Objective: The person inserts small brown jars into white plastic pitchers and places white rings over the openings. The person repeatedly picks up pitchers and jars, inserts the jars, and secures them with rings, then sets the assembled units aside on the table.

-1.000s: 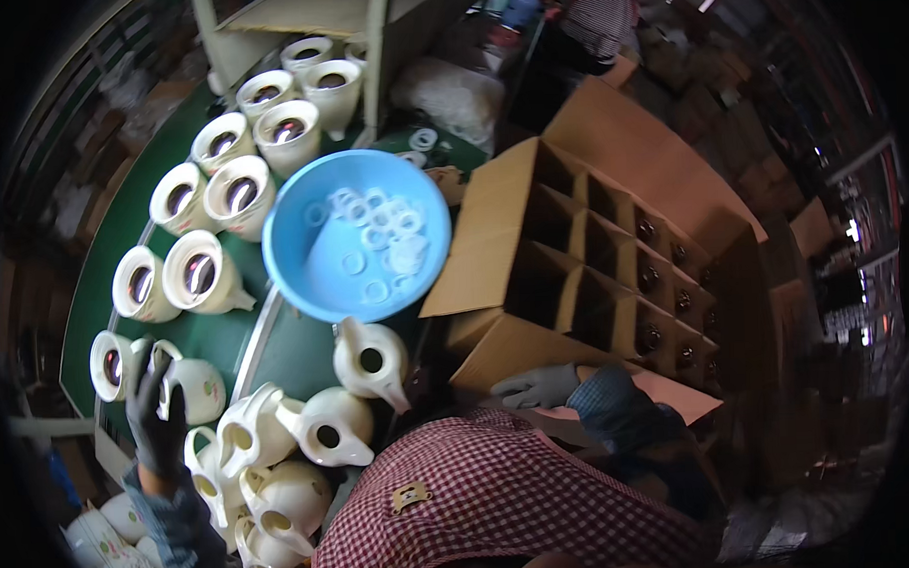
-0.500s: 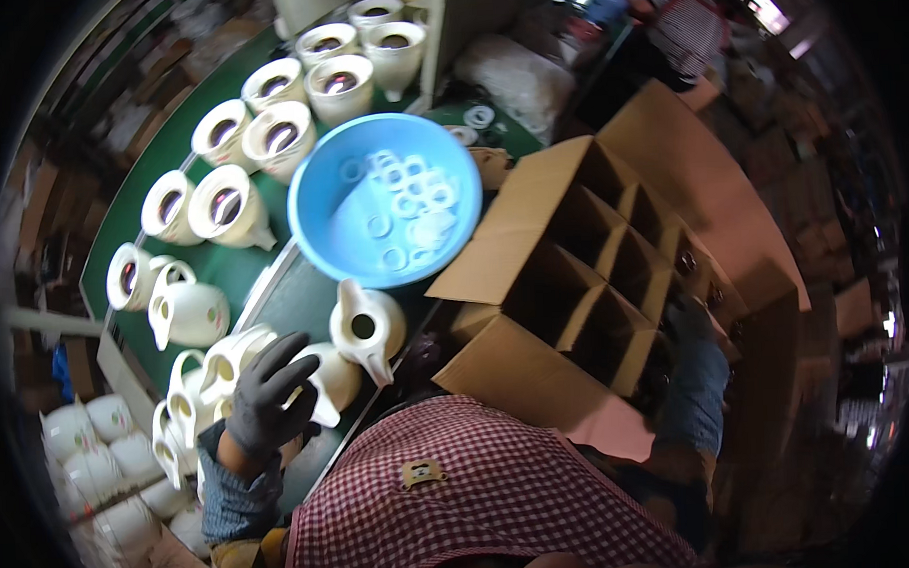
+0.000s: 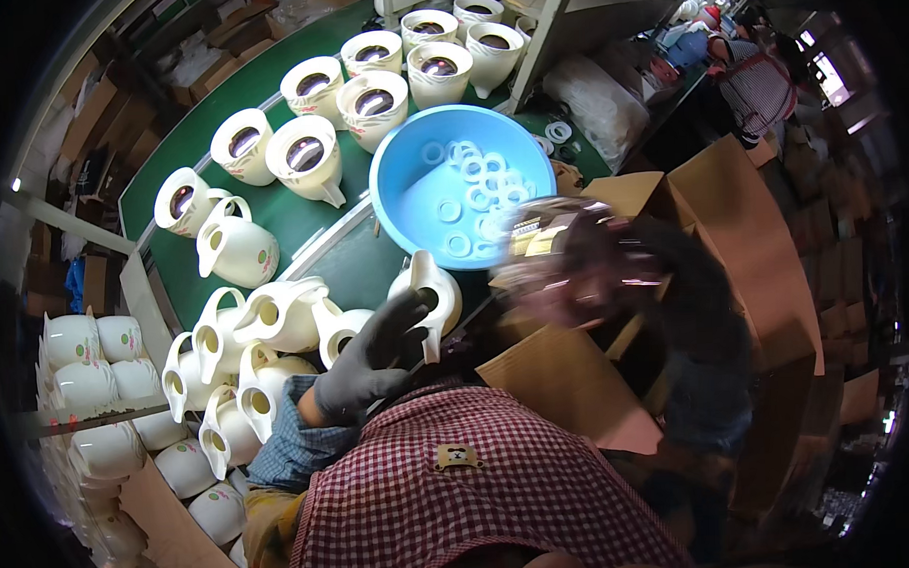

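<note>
Out of the divided cardboard box (image 3: 578,385), my right hand (image 3: 690,286) in a dark glove holds up a shiny, rounded glass flask liner (image 3: 579,265). Motion smears the liner and the hand, and they cover much of the box. My left hand (image 3: 372,367), gloved in grey, has its fingers spread and grips nothing. Just beyond its fingertips stands a white jug (image 3: 445,299) with a spout. More white jugs (image 3: 283,315) crowd to its left, with their openings showing.
A blue basin (image 3: 397,221) of white rings sits on the green table (image 3: 152,219). Behind it, several white jug bodies (image 3: 305,164) show dark, glossy round insides. Stacked white vessels (image 3: 88,387) are at the left. A metal post (image 3: 541,46) rises behind the basin.
My right hand has risen from inside the box with the flask liner and moved left. My left hand has shifted right, toward the jug near the basin. The whole view has swung left.
</note>
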Demonstrator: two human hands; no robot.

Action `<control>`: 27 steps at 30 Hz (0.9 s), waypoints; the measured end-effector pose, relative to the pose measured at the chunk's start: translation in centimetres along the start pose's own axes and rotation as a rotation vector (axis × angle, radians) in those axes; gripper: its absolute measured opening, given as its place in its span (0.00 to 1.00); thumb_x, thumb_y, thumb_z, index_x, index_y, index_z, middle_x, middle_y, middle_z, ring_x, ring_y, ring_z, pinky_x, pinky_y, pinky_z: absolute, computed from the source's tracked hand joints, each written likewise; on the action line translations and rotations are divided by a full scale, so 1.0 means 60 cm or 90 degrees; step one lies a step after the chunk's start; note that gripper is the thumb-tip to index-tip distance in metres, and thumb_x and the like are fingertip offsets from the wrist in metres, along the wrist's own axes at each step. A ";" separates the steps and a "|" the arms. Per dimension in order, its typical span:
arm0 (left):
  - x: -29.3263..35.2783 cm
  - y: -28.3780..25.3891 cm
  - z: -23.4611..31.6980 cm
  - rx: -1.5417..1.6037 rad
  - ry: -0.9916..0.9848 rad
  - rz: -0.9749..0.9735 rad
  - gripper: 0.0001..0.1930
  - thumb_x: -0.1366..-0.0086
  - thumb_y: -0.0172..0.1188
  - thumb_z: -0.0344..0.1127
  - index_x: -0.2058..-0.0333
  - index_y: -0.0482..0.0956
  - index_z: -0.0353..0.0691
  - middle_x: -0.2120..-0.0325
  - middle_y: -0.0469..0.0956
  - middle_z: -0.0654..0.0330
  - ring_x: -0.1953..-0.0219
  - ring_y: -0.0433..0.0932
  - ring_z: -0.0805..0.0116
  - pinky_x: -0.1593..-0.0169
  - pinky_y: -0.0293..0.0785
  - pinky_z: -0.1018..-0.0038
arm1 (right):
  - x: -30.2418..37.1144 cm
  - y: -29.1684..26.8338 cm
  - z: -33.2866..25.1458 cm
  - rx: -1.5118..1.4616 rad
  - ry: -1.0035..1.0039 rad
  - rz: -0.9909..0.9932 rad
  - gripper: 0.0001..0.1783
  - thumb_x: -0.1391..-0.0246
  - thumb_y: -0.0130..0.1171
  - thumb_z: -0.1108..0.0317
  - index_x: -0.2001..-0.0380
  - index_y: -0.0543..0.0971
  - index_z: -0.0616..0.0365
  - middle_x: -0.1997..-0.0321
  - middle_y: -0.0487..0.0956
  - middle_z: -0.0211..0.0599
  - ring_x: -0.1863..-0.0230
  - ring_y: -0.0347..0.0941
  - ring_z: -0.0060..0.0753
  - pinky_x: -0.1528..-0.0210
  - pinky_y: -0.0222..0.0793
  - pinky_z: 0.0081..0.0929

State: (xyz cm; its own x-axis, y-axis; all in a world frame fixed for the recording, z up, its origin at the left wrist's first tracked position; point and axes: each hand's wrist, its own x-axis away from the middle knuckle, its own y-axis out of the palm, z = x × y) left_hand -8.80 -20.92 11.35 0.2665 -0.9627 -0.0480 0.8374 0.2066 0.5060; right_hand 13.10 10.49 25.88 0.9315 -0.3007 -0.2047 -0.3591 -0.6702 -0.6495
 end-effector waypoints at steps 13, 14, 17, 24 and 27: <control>0.213 -0.103 -0.068 0.198 0.193 0.309 0.50 0.37 0.35 0.81 0.25 0.47 0.55 0.25 0.50 0.55 0.25 0.50 0.50 0.25 0.49 0.47 | -0.368 0.435 0.246 0.650 -0.067 -0.592 0.25 0.35 0.51 0.61 0.34 0.73 0.36 0.32 0.72 0.33 0.33 0.69 0.39 0.35 0.64 0.46; 0.209 -0.100 -0.051 0.211 0.242 0.263 0.49 0.35 0.42 0.77 0.25 0.47 0.54 0.25 0.50 0.56 0.25 0.51 0.52 0.24 0.47 0.49 | -0.354 0.462 0.286 0.723 -0.060 -0.678 0.25 0.35 0.49 0.63 0.35 0.73 0.36 0.32 0.72 0.32 0.33 0.69 0.38 0.35 0.63 0.44; 0.245 -0.092 -0.050 0.190 0.225 0.431 0.48 0.36 0.52 0.71 0.27 0.53 0.47 0.30 0.59 0.52 0.29 0.61 0.52 0.27 0.57 0.53 | -0.315 0.526 0.382 0.683 -0.096 -0.691 0.22 0.35 0.48 0.64 0.39 0.76 0.37 0.36 0.75 0.30 0.35 0.70 0.38 0.32 0.59 0.44; 0.203 -0.072 0.011 0.155 0.198 0.481 0.41 0.35 0.66 0.51 0.31 0.57 0.41 0.35 0.67 0.50 0.34 0.69 0.53 0.31 0.67 0.56 | -0.332 0.529 0.416 0.808 -0.146 -0.672 0.15 0.37 0.50 0.67 0.52 0.83 0.42 0.48 0.81 0.31 0.44 0.78 0.39 0.36 0.65 0.44; 0.212 -0.078 0.013 0.350 0.236 0.428 0.41 0.32 0.59 0.57 0.29 0.54 0.42 0.33 0.63 0.47 0.32 0.67 0.48 0.29 0.64 0.49 | -0.368 0.464 0.335 0.623 0.035 -0.350 0.15 0.35 0.52 0.68 0.49 0.82 0.47 0.49 0.83 0.34 0.52 0.82 0.39 0.50 0.74 0.44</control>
State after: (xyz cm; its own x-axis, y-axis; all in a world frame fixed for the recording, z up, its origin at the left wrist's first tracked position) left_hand -9.68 -34.24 9.03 0.8257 -0.5352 0.1780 0.1361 0.4953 0.8580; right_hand -16.32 12.10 -2.42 0.9367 -0.1734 0.3041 0.3230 0.0939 -0.9417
